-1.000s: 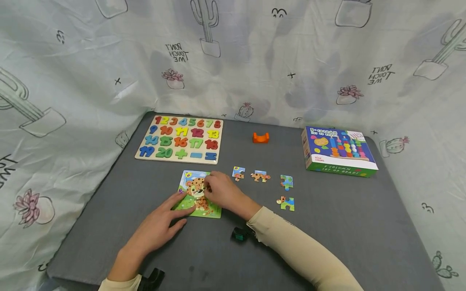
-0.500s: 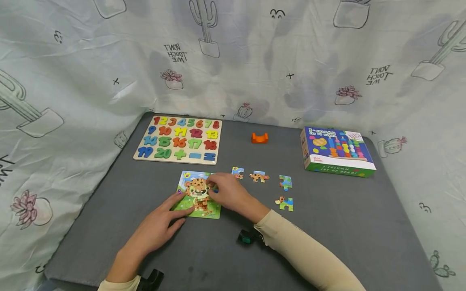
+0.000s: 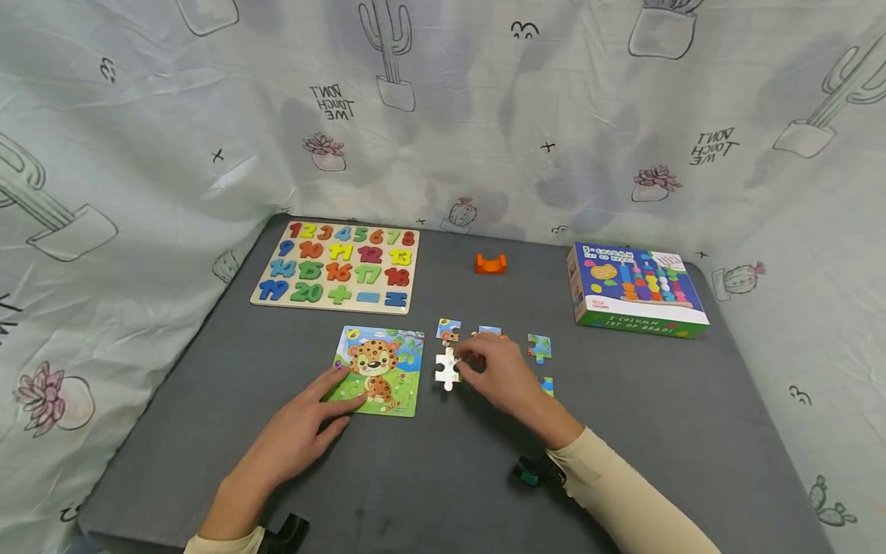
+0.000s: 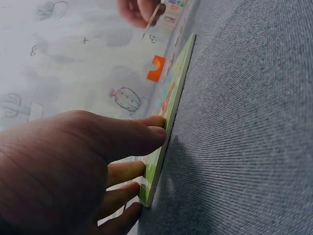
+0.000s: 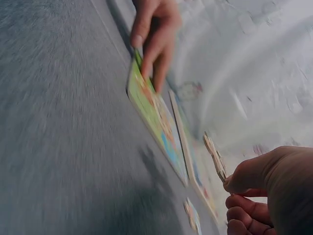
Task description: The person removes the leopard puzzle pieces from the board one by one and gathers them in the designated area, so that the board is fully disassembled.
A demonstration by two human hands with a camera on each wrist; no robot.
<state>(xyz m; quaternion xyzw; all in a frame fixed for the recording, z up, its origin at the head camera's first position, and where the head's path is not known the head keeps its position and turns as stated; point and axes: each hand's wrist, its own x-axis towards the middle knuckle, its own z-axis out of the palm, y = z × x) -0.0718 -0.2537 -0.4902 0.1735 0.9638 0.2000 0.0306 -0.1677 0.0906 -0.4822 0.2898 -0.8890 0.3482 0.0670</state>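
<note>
A square puzzle board point(image 3: 408, 377) with a spotted leopard cub on green grass and blue sky lies on the grey table. My left hand point(image 3: 298, 431) rests on its left edge with fingers spread; in the left wrist view the thumb point(image 4: 151, 139) lies at the board's edge. Right of the board, my right hand point(image 3: 508, 381) pinches a jigsaw piece point(image 3: 446, 371) by one side. The piece is held above the table, its pale side facing up. Loose jigsaw pieces lie beyond and beside this hand: one point(image 3: 448, 329), one point(image 3: 539, 348), and two partly hidden by it.
A wooden number board point(image 3: 332, 306) lies behind the puzzle board. An orange arch-shaped block point(image 3: 491, 265) stands at the back middle. At the back right is a boxed bead set point(image 3: 640, 319). A patterned cloth point(image 3: 443, 115) hangs behind the table.
My right hand has left the puzzle board and moved right, carrying a jigsaw piece whose pale side now shows. The left hand has stayed on the board.
</note>
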